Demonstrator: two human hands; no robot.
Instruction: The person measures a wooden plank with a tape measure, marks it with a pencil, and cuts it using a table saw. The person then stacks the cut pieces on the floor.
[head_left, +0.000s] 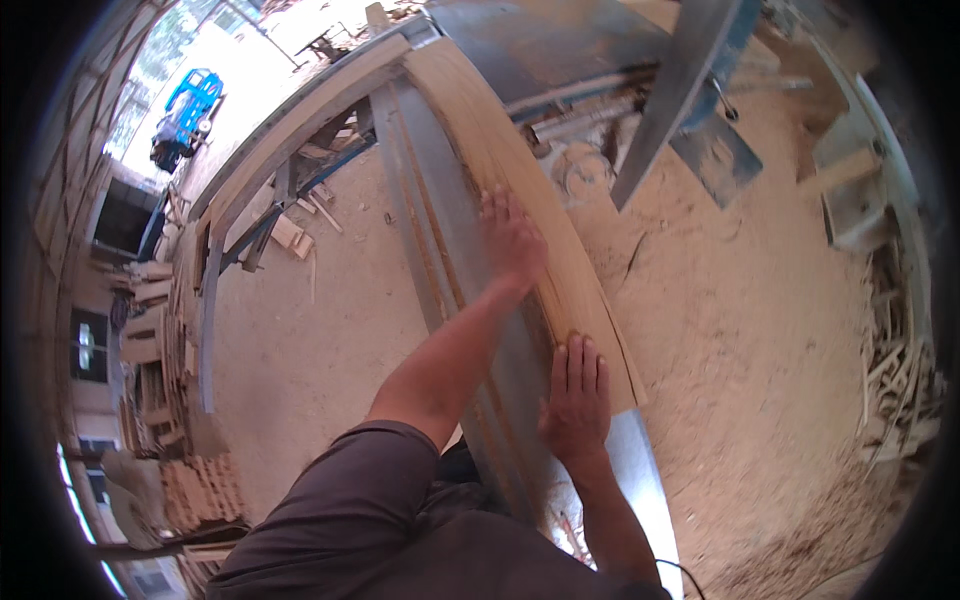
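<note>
A long wooden board (555, 225) lies along a metal machine table (435, 172) that has lengthwise slots. Flat on the board's left part rests my left hand (514, 240), its fingers pointing up the picture, slightly blurred. Lower down, near the board's closer end, my right hand (577, 397) lies palm down with its fingertips on the wood and its palm over the metal surface. Neither hand is wrapped around anything. At the board's far end a wooden rail (300, 127) runs off to the left.
An upright metal plate (675, 105) rises right of the board. Wood offcuts (292, 236) lie on the dusty floor at left, and scrap sticks (896, 390) pile up at right. Stacked boards (154, 360) line the left side. Outside stands a blue vehicle (191, 109).
</note>
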